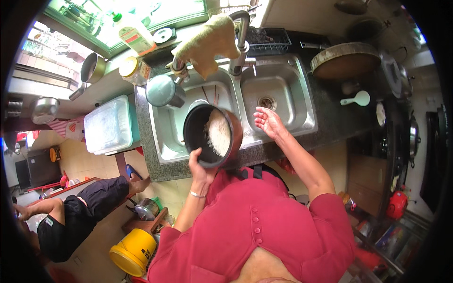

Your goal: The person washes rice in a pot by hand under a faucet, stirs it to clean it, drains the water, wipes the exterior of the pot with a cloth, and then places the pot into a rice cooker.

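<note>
My left hand (202, 169) grips the near rim of a dark cooking pot (193, 134), thumb over the edge. White rice grains (218, 134) lie heaped against the right side of the tilted pot, which is over the left basin of a double steel sink (166, 141). My right hand (269, 122) is held above the right basin, palm up with fingers slightly curled, holding nothing. Behind the hands rises the faucet (240, 58), with a yellowish cloth (208, 44) draped over a fitting beside it. Thin sticks lie in the left basin.
Left of the sink stand a green-lidded container (165, 91), a yellow-lidded jar (132, 70) and a white bottle (134, 37). On the right are a white rice paddle (360, 98) and a large round board (347, 62). Another person (74, 219) is at the far left, near a yellow bucket (134, 251).
</note>
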Available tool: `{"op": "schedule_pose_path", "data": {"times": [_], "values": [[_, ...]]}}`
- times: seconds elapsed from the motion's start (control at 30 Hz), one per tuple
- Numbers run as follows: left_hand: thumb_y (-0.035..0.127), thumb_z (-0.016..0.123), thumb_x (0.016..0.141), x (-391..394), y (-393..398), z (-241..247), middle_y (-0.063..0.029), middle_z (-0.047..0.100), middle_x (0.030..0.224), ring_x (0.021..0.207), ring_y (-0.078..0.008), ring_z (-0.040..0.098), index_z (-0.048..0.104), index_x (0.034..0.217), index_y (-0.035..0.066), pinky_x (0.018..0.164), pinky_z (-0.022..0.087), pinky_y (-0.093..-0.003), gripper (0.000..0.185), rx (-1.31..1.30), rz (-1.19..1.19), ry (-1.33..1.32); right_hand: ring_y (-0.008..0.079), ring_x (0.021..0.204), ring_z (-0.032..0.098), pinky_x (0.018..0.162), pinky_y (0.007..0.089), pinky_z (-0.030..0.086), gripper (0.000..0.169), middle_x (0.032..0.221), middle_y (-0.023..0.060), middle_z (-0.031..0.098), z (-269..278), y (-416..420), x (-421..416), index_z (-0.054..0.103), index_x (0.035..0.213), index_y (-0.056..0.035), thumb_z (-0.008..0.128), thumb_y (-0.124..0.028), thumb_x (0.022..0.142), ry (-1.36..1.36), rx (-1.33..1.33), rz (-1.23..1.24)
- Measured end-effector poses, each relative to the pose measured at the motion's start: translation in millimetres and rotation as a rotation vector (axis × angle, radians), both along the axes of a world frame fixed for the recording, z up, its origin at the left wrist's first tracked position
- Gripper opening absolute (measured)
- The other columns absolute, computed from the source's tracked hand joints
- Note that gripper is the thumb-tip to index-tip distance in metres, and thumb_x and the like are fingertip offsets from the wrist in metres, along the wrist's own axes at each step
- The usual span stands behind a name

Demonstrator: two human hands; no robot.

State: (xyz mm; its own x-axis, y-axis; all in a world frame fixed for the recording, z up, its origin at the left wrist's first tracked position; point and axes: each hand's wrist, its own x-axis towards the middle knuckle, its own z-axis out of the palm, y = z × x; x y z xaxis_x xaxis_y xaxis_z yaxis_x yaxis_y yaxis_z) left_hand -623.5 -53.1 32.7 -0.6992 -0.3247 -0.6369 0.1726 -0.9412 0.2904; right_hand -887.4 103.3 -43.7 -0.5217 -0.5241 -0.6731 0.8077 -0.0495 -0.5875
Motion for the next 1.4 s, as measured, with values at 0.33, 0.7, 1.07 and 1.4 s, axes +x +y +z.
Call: {"op": "schedule_pose_path", "data": {"times": [0.33,0.7,1.07,1.4], "values": [[0.018,0.055,0.087,-7.7,-15.0,-11.3,-0.0101,0.052,0.117,0.103,-0.0266,0.057,0.043,0.126,0.009,0.092,0.052,-0.0462,0.042,-0.338,-0.143,-0.091,0.018,0.078,0.065,0.071,0.0332,0.055,0.034,0.098,0.0097,0.066,47.0,18.5,117.8,0.055,0.122,-0.0033,0.047,-0.031,0.103,0.139,-0.093,-0.13],[0.008,0.06,0.084,-23.0,-4.1,-5.2,-0.0144,0.036,0.141,0.115,-0.0201,0.046,0.012,0.15,0.007,0.095,0.042,-0.03,0.081,-0.918,-0.356,-0.025,0.0253,0.112,0.057,0.1,0.0376,0.043,0.046,0.124,0.0166,0.059,89.3,3.0,191.2,0.047,0.131,0.0029,0.054,-0.029,0.099,0.641,0.261,-0.207],[0.047,0.056,0.094,-30.1,-28.3,11.8,-0.004,0.039,0.142,0.13,-0.025,0.043,0.032,0.143,0.022,0.093,0.049,-0.0504,0.06,-0.433,-0.621,-0.042,0.0323,0.105,0.065,0.092,0.0402,0.048,0.053,0.111,0.0232,0.066,71.4,36.4,149.1,0.047,0.136,-0.0012,0.053,-0.014,0.086,0.89,0.462,0.065],[0.027,0.054,0.091,-4.6,-69.2,-2.4,-0.0053,0.069,0.103,0.094,-0.02,0.066,0.064,0.1,0.007,0.084,0.053,-0.0352,0.024,-0.253,-0.342,-0.18,0.0151,0.082,0.063,0.067,0.0285,0.053,0.062,0.127,0.0162,0.056,88.1,-16.4,70.8,0.037,0.146,-0.0016,0.056,-0.037,0.098,0.531,0.077,0.393]]}}
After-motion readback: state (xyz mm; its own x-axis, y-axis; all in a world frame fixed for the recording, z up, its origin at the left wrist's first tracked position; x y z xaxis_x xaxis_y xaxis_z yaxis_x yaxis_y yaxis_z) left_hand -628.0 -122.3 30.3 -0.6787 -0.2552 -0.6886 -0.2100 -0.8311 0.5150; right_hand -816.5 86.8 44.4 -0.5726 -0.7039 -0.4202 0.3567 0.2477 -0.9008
